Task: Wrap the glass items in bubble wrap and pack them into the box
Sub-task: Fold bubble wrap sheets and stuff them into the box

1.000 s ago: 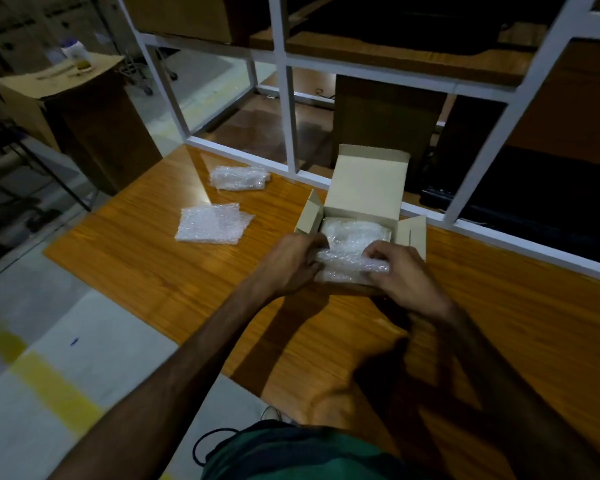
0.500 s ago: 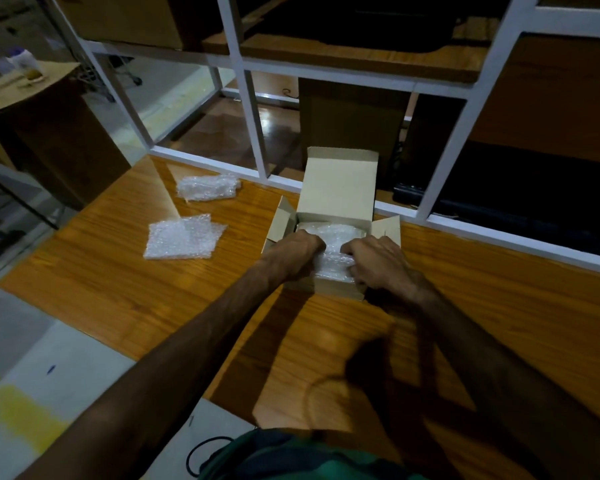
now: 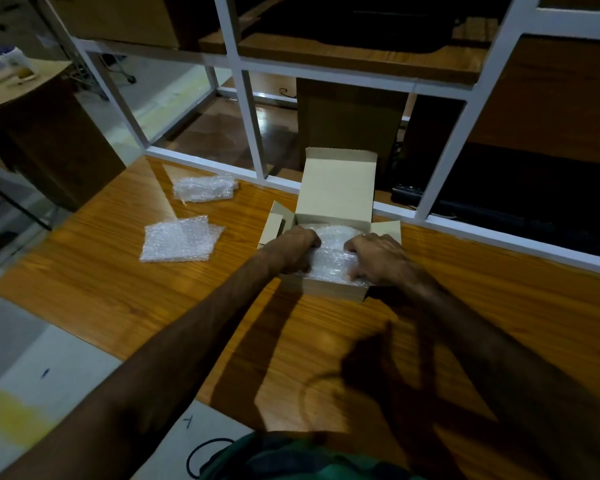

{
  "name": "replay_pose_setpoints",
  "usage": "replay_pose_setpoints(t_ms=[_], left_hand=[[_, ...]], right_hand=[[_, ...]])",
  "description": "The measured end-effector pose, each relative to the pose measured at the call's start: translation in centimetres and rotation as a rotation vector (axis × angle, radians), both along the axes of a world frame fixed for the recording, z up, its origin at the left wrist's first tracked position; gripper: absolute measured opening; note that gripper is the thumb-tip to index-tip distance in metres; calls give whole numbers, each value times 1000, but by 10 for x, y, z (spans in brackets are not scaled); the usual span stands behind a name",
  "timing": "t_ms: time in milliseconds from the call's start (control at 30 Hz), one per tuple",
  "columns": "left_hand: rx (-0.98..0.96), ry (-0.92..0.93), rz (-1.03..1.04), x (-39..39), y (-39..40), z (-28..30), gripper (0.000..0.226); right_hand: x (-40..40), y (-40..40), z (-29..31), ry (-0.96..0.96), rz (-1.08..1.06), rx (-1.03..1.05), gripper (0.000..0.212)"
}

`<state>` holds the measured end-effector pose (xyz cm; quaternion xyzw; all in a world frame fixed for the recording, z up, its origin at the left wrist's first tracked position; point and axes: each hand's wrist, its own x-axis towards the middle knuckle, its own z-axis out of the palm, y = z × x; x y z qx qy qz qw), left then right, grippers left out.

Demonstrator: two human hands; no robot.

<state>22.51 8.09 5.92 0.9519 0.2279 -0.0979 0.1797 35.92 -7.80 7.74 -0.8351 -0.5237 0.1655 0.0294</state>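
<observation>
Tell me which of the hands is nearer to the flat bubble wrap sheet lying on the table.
Left. The left hand is at the box's left side, just right of the flat sheet. The right hand is at the box's right side, farther away.

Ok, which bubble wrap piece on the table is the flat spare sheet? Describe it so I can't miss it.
On the wooden table, look left of the open cardboard box. Two bubble wrap pieces lie there; the flat spare sheet is the nearer, squarish one, while the rolled bundle behind it is lumpy.
</observation>
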Motion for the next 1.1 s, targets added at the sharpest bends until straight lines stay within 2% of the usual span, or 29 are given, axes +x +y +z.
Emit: replay_pose_setpoints(t_ms=[133,200,300,433,500,567,633,700,833,967,1100], left_hand=[[30,-23,-18,0,8,5,41],[38,-95,1,-1,7,8,42],[90,-210,55,-3,-1,8,60],[371,-202,5,-5,-16,-4,72],[330,-198,-13,-5,-24,-9,76],[224,-201,-49,-7,-30,-15,85],[139,-181,-80,-11,-31,-25,88],[99,-136,-114,-16,-31,-34,85],[68,-60,-96,-11,-31,-37,86],[37,25,-52,2,-33,-34,92],[55,78,-51,7,-27,-34,95]], right_hand=[[12,-2,3,318,-139,115,61],[13,2,2,368,-180,182,54],[12,6,-3,254,-200,235,50],[8,8,-16,69,-154,282,56],[5,8,-20,-67,-133,333,56],[0,6,-23,-167,-100,381,44],[-4,1,-29,-208,-47,376,25],[-10,-4,-34,-196,-16,341,19],[-24,-11,-40,-224,11,269,37],[-35,-11,-41,-173,-4,233,68],[-35,-9,-38,-200,35,203,65]])
